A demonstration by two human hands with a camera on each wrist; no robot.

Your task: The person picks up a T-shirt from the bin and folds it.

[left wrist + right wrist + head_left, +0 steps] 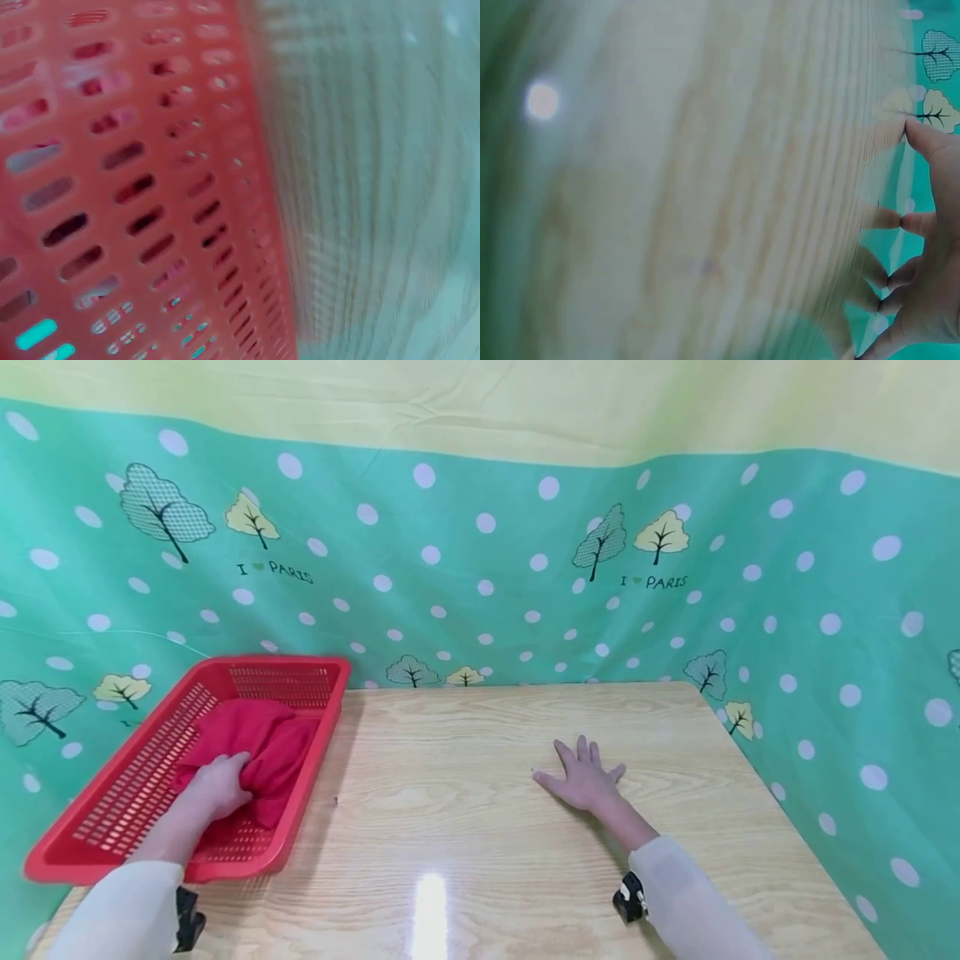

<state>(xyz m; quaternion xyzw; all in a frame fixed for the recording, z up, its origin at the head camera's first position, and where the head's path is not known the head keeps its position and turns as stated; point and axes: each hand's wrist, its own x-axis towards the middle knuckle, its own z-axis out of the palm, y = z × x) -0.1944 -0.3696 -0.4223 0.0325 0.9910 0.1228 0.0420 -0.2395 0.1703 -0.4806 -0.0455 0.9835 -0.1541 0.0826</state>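
Observation:
A heap of crumpled red cloth (262, 747) lies inside a red plastic basket (303, 810) at the left of the table. My left hand (219, 787) reaches over the basket's near end and grips the cloth, its fingertips partly hidden in the folds. In the left wrist view only the basket's slotted wall (135, 187) and the wood beside it show, not the hand. To the right, my right hand (585, 781) rests on the tabletop with fingers spread and nothing in it. The right wrist view shows that hand (937, 255) touching the wood with its fingertips.
The wooden table (450, 777) runs back to a green dotted curtain (465, 560), which also hangs along the right side. A bright light reflection falls near the table's front. Each wrist bears a small black device (630, 897).

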